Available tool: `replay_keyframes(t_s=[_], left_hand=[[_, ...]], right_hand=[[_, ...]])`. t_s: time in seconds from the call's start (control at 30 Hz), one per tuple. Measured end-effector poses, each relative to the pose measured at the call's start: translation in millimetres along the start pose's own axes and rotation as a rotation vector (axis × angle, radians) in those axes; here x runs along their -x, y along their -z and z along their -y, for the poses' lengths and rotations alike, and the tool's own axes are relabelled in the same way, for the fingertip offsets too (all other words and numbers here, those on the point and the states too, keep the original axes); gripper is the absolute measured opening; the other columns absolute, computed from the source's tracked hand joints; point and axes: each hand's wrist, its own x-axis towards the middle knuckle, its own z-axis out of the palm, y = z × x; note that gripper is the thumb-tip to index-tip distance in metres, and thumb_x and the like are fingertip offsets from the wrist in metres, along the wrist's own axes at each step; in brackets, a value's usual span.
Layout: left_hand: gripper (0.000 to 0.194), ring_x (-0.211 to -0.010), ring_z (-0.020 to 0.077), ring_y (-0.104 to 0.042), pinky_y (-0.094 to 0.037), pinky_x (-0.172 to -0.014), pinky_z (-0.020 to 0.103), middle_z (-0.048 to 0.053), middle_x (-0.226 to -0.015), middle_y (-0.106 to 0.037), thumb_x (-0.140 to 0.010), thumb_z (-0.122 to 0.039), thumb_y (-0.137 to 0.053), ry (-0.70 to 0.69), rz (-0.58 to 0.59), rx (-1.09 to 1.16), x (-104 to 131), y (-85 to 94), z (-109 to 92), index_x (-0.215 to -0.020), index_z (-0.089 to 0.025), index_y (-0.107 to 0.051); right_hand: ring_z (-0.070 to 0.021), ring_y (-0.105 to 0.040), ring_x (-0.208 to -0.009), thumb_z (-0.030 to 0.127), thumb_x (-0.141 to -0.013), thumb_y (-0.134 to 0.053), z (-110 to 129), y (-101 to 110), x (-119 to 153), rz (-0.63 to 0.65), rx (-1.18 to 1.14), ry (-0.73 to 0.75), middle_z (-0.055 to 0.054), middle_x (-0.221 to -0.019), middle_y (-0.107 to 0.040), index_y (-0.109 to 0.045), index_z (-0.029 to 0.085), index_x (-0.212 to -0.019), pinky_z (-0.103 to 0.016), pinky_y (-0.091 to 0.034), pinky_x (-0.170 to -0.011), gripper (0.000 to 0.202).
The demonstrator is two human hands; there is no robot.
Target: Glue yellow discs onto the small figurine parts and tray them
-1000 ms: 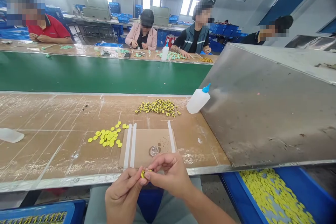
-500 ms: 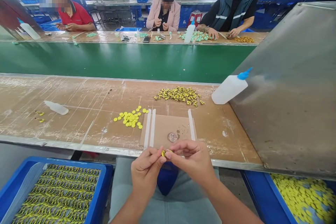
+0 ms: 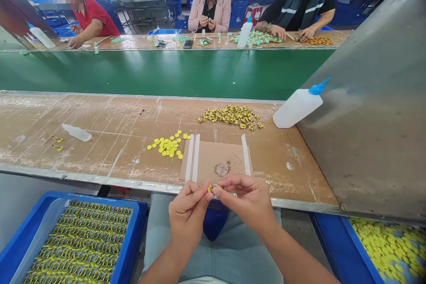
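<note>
Between thumb and fingers, my left hand (image 3: 188, 208) pinches a small yellow disc (image 3: 210, 188), turned nearly edge-on. My right hand (image 3: 249, 199) is closed in a pinch right beside it, its fingertips almost touching the disc; the tiny piece in them is mostly hidden. Both hands are over my lap at the table's front edge. Just beyond them lies a cardboard sheet (image 3: 209, 153) with white strips and a small clear round dish (image 3: 222, 169). Loose yellow discs (image 3: 168, 146) lie left of the sheet, and a heap of small yellow-and-black pieces (image 3: 229, 115) lies behind it.
A white squeeze bottle (image 3: 297, 107) leans against a metal panel (image 3: 376, 111) at right. Another small bottle (image 3: 77, 132) lies at left. Blue trays (image 3: 135, 222) flank my legs, the right one holding yellow discs (image 3: 392, 248). Across a green belt (image 3: 149, 73) sit three co-workers.
The view has tilted and shifted slightly. My hands keep their pinch, with the disc turned more edge-on. The co-worker in red has reached an arm down to the table.
</note>
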Motion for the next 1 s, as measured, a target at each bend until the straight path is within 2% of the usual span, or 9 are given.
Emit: replay_keyframes(t_s=[0.3,0.57,0.83,0.9,1.0], left_hand=[[0.031,-0.066,0.0114,-0.049,-0.043,-0.058,0.022,0.001,-0.071,-0.051,-0.088,-0.018,-0.069,-0.094,0.011,-0.115,0,1.7,-4,-0.116,-0.029,-0.074],[0.030,-0.065,0.0123,-0.049,-0.043,-0.056,0.022,0.001,-0.070,-0.051,-0.090,-0.020,-0.066,-0.115,0.045,-0.145,-3,3.8,-6,-0.118,-0.028,-0.073],[0.029,-0.065,0.0120,-0.049,-0.043,-0.057,0.022,0.001,-0.070,-0.052,-0.089,-0.021,-0.067,-0.093,0.026,-0.118,-5,2.6,-2,-0.116,-0.027,-0.074],[0.028,-0.065,0.0118,-0.051,-0.044,-0.057,0.022,0.002,-0.070,-0.055,-0.088,-0.022,-0.069,-0.068,0.017,-0.100,-5,3.9,0,-0.115,-0.026,-0.075],[0.028,-0.069,0.0132,-0.061,-0.051,-0.062,0.023,0.004,-0.077,-0.068,-0.083,-0.022,-0.075,-0.018,-0.051,-0.078,-5,5.8,3,-0.111,-0.026,-0.076]], right_hand=[[-0.0153,-0.067,-0.061,0.028,-0.070,-0.085,-3,-1,-1,0.026,-0.005,0.007,-0.005,-0.070,-0.071,-0.077,0.018,-0.072,-0.019,-0.058,-0.058,0.012],[-0.0187,-0.067,-0.057,0.035,-0.069,-0.087,-8,-2,-2,0.007,0.007,-0.050,-0.007,-0.067,-0.070,-0.077,0.016,-0.073,-0.025,-0.061,-0.056,0.022],[-0.0175,-0.067,-0.058,0.037,-0.070,-0.087,-13,-5,-1,-0.014,-0.017,-0.057,-0.006,-0.064,-0.070,-0.074,0.016,-0.074,-0.023,-0.058,-0.056,0.024],[-0.0170,-0.067,-0.059,0.037,-0.070,-0.087,-13,-5,-1,0.001,-0.050,-0.088,-0.006,-0.065,-0.070,-0.073,0.016,-0.075,-0.021,-0.057,-0.056,0.026],[-0.0156,-0.066,-0.058,0.036,-0.069,-0.089,-12,-7,-1,0.003,-0.103,-0.136,-0.005,-0.063,-0.069,-0.071,0.016,-0.076,-0.020,-0.055,-0.055,0.029]])
